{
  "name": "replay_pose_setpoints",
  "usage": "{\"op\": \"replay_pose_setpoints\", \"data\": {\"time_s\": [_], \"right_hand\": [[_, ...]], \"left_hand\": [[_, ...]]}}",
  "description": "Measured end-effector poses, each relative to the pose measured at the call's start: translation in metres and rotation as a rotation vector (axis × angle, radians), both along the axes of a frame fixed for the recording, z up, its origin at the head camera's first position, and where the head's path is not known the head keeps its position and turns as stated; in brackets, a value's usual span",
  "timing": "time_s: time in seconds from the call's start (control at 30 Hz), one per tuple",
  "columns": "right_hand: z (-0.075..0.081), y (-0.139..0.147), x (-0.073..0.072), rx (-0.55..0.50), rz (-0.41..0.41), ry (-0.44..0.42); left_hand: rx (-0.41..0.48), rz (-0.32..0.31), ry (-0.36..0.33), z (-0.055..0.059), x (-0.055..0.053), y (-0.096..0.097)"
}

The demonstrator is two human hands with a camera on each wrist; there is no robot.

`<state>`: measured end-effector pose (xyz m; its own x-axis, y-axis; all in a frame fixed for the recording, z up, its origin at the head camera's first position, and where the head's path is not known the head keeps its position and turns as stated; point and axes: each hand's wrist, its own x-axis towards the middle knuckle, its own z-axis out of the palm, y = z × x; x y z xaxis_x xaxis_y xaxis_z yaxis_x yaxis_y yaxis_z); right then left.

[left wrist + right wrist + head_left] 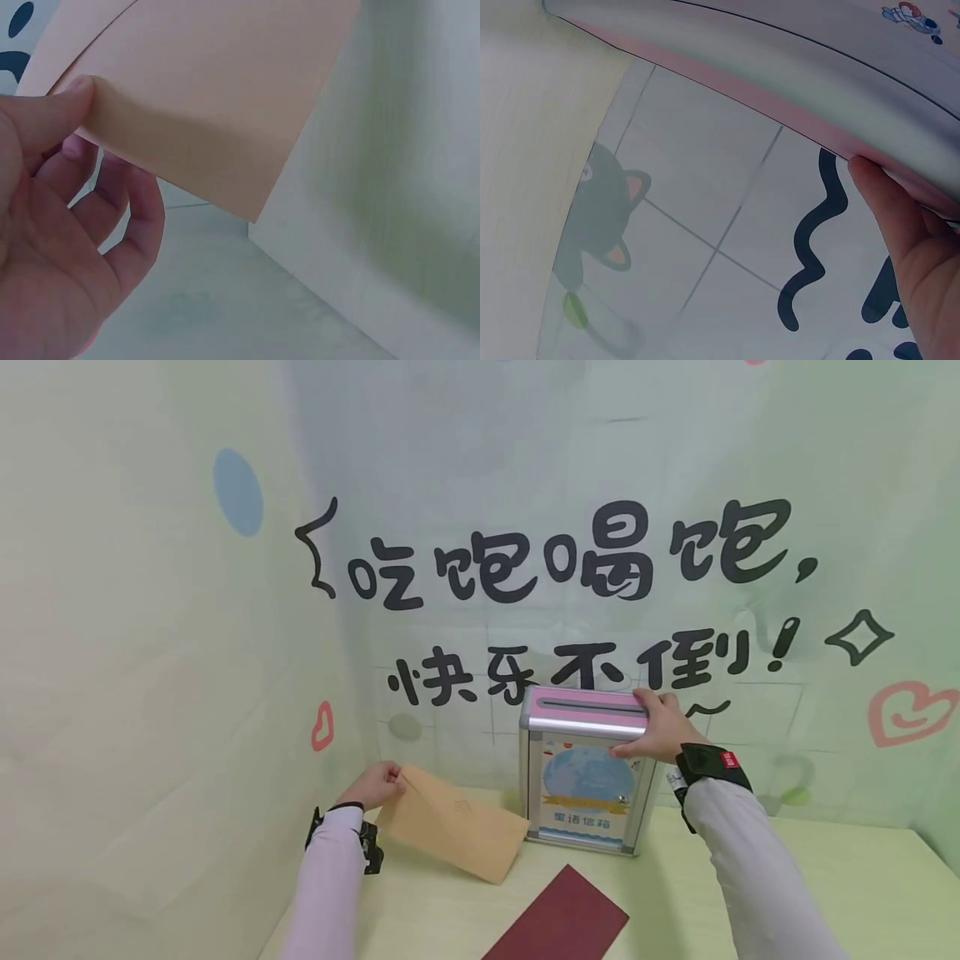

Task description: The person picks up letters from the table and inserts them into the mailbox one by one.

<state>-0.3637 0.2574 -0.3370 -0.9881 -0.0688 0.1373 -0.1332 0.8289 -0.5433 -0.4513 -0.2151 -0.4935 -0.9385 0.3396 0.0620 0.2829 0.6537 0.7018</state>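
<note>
In the head view a tan envelope [457, 827] is held tilted at its upper left edge by my left hand [372, 787]. The left wrist view shows the thumb on the face of this envelope [210, 97] and the fingers bent behind it. To the right stands a letter box [588, 785] with a pink top, a dark slot and silver edges. My right hand [660, 727] grips its top right corner, thumb on the front and fingers over the top. In the right wrist view the thumb lies along the box's [780, 97] edge.
A dark red envelope [562, 918] lies on the pale table [825, 877] in front of the letter box. Behind the table rises a wall [480, 460] with large black characters, and another wall [150, 693] closes off the left side.
</note>
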Motion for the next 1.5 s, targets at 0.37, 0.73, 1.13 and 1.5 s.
{"op": "replay_pose_setpoints", "data": {"time_s": [0.37, 0.73, 1.13, 1.5], "right_hand": [[-0.001, -0.003, -0.001, -0.001, -0.001, -0.008], [-0.001, -0.001, -0.002, 0.008, -0.003, -0.007], [0.002, -0.002, -0.001, 0.012, -0.004, -0.018], [0.001, 0.0, -0.002, 0.002, -0.001, -0.005]], "left_hand": [[-0.015, 0.146, -0.075, 0.106, 0.066, 0.011], [0.168, 0.167, -0.154, 0.136, 0.068, 0.003], [0.364, 0.2, -0.069, 0.175, 0.059, 0.011], [0.51, 0.199, -0.02, 0.215, 0.057, 0.024]]}}
